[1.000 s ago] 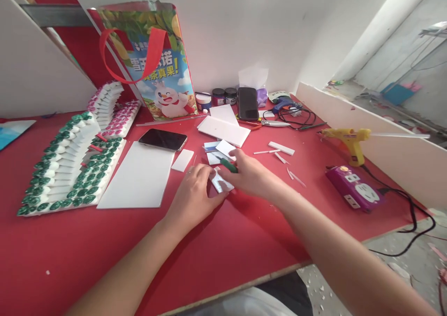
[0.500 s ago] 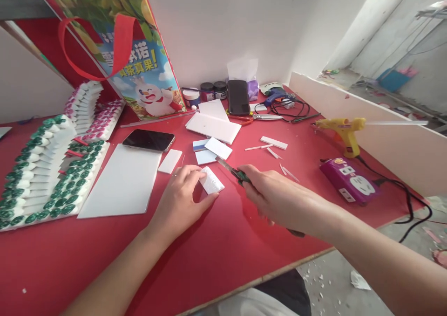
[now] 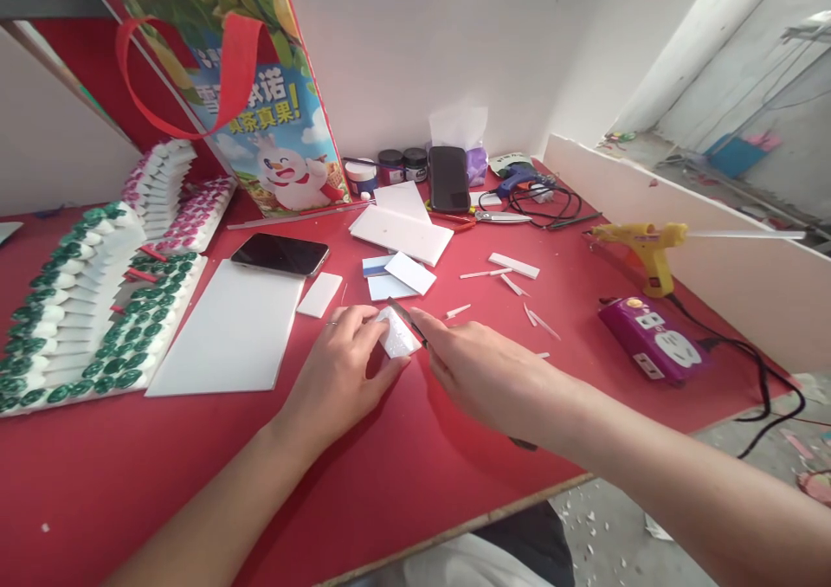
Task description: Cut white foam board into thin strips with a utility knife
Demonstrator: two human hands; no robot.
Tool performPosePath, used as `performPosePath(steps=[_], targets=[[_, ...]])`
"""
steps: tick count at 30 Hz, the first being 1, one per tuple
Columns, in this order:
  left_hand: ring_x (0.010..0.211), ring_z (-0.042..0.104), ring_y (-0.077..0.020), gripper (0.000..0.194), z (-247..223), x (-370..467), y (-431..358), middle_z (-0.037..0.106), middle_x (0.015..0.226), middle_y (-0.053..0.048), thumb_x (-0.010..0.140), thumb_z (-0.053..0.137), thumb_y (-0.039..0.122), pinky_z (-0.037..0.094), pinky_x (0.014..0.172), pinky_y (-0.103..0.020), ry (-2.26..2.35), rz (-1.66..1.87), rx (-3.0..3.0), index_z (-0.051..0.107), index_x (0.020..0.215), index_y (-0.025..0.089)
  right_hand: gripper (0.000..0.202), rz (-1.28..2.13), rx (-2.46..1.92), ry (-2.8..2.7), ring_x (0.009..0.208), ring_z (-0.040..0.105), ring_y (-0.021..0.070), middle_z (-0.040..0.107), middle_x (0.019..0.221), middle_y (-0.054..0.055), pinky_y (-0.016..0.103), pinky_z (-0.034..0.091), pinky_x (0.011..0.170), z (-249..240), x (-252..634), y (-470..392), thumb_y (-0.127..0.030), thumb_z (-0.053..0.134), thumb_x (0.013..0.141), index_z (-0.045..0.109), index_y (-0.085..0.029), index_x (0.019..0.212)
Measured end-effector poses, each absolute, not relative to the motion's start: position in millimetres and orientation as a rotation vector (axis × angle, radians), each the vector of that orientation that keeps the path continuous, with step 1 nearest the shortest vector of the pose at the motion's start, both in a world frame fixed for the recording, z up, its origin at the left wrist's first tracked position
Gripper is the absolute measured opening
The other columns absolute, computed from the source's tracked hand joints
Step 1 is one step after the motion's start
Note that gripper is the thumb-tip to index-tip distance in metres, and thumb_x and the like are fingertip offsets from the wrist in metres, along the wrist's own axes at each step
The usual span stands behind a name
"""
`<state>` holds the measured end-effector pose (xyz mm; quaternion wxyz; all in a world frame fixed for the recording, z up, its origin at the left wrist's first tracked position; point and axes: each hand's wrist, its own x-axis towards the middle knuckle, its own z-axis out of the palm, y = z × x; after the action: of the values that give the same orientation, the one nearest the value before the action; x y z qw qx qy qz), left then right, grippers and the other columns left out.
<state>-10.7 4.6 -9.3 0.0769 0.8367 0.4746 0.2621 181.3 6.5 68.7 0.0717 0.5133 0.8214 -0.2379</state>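
My left hand (image 3: 351, 358) grips a small white foam board piece (image 3: 397, 338) on the red table, fingers on its far left edge and thumb at its near edge. In my right hand (image 3: 473, 362) is a utility knife (image 3: 408, 317), its blade lying along the right side of that piece; most of the handle is hidden in the fist. Just beyond are small white cards (image 3: 410, 274), one with a blue stripe. A small white block (image 3: 320, 295) lies left of them. Thin white offcuts (image 3: 512, 285) are scattered to the right.
A yellow glue gun (image 3: 649, 249) and a purple power strip (image 3: 655, 342) with a black cable are at the right. Larger white boards (image 3: 402, 234), scissors (image 3: 503, 217) and paint jars (image 3: 390, 167) stand behind. A phone (image 3: 280, 254) rests on a white sheet (image 3: 224, 336) beside green-and-white models (image 3: 110, 319).
My right hand has moved left, bringing the knife blade onto the white piece. Fresh offcuts now lie to the right of the knife. The camera view has shifted slightly.
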Motion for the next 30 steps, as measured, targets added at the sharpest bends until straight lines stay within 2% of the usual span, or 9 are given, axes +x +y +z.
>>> performPosePath(steps=[11, 16, 22, 26, 30], targets=[[0.102, 0.057, -0.0269, 0.031, -4.7, -12.8, 8.4, 0.061, 0.105, -0.011, 0.09, 0.061, 0.045, 0.051, 0.089, -0.043, 1.423, 0.747, 2.394, 0.064, 0.101, 0.017, 0.059, -0.631, 1.487, 2.47, 0.072, 0.064, 0.0197, 0.069, 0.087, 0.01, 0.026, 0.034, 0.055, 68.3, 176.1, 11.8, -0.018, 0.037, 0.096, 0.028, -0.012, 0.154], [0.094, 0.056, -0.0266, 0.032, -4.4, -12.4, 8.1, 0.06, 0.102, -0.013, 0.093, 0.055, 0.043, 0.051, 0.084, -0.043, 1.428, 0.714, 2.454, 0.064, 0.098, 0.013, 0.054, -0.444, 1.356, 2.524, 0.072, 0.065, 0.0212, 0.069, 0.08, 0.011, 0.027, 0.037, 0.058, 68.4, 171.1, 14.3, -0.011, 0.041, 0.093, 0.038, -0.004, 0.147], [0.092, 0.056, -0.0262, 0.03, -4.9, -10.4, 7.0, 0.06, 0.102, -0.014, 0.095, 0.05, 0.037, 0.05, 0.082, -0.043, 1.42, 0.696, 2.512, 0.065, 0.107, 0.014, 0.048, -0.414, 1.253, 2.515, 0.064, 0.065, 0.0209, 0.067, 0.071, 0.009, 0.026, 0.038, 0.054, 79.4, 163.0, 19.8, -0.003, 0.046, 0.087, 0.049, -0.002, 0.134], [0.089, 0.054, -0.0246, 0.026, -6.0, -9.6, 7.4, 0.06, 0.101, -0.013, 0.093, 0.051, 0.033, 0.05, 0.08, -0.042, 1.405, 0.752, 2.537, 0.067, 0.107, 0.017, 0.045, -0.388, 1.193, 2.493, 0.064, 0.066, 0.0219, 0.067, 0.071, 0.01, 0.026, 0.038, 0.052, 83.8, 162.1, 20.2, -0.003, 0.048, 0.086, 0.051, 0.0, 0.131], [0.087, 0.052, -0.0246, 0.03, -6.3, -9.9, 7.8, 0.059, 0.098, -0.014, 0.094, 0.051, 0.034, 0.05, 0.078, -0.042, 1.405, 0.735, 2.546, 0.069, 0.105, 0.014, 0.043, -0.344, 1.191, 2.511, 0.066, 0.065, 0.0222, 0.066, 0.073, 0.011, 0.027, 0.038, 0.053, 82.2, 167.2, 17.3, -0.005, 0.045, 0.089, 0.051, 0.0, 0.132]])
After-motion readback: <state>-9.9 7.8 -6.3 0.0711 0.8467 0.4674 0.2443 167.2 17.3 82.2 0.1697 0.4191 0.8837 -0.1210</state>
